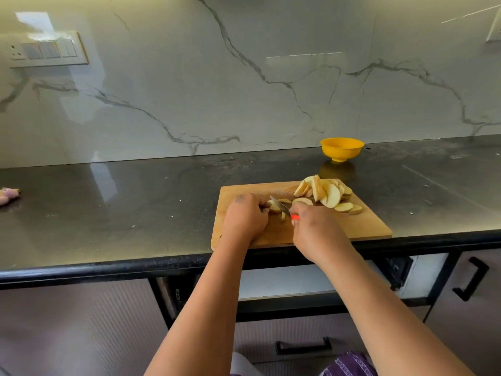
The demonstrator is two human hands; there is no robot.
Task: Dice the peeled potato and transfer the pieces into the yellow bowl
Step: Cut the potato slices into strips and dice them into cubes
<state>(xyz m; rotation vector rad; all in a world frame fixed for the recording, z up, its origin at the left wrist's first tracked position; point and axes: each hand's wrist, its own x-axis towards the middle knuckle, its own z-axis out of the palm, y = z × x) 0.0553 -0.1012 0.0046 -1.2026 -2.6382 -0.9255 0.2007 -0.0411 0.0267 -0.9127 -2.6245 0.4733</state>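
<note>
A wooden cutting board (360, 226) lies at the counter's front edge. A heap of pale potato slices (325, 192) sits at its far right corner. My left hand (245, 217) holds down a few potato slices (274, 207) on the board, fingers curled over them. My right hand (311, 226) grips a small knife (280, 205) with an orange-red handle, its blade angled left against those slices. One small cut piece (283, 216) lies just below the blade. The yellow bowl (342, 149) stands behind the board near the wall; I see nothing inside it.
The dark counter (135, 207) runs along a marble-patterned wall. A pinkish object (8, 195) lies at the counter's far left. A switch panel (46, 50) is on the wall. Cabinet doors and drawer handles (303, 346) are below the counter.
</note>
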